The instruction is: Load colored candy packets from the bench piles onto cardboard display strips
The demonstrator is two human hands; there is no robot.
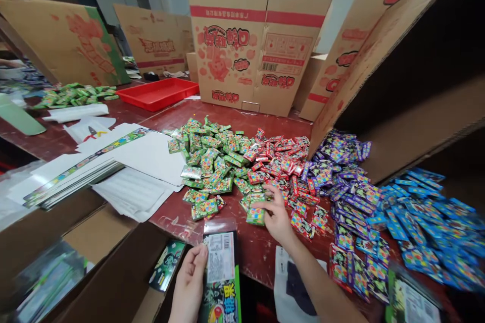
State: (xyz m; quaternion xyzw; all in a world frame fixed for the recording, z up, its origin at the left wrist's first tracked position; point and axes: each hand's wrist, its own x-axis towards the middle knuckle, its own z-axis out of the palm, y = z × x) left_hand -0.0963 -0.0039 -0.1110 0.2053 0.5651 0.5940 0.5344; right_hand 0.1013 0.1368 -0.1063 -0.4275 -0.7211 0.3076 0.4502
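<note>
Left hand is gripping a pouch by its left edge, at the near edge of the desk. Right hand, fingers partly curled, is touching a green packet; cannot tell whether it is gripping. Red packets are lying farther right.

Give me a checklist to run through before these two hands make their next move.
1. Left hand holding the green-and-black candy package: ok.
2. Package's top end open: cannot tell.
3. Right hand at a green candy packet: ok.
4. Firm grip on that packet: cannot tell.
5. Green packet pile separate from red packet pile: not ok, they meet.
6. Red-and-yellow-handled pliers away from both hands: ok.
</note>
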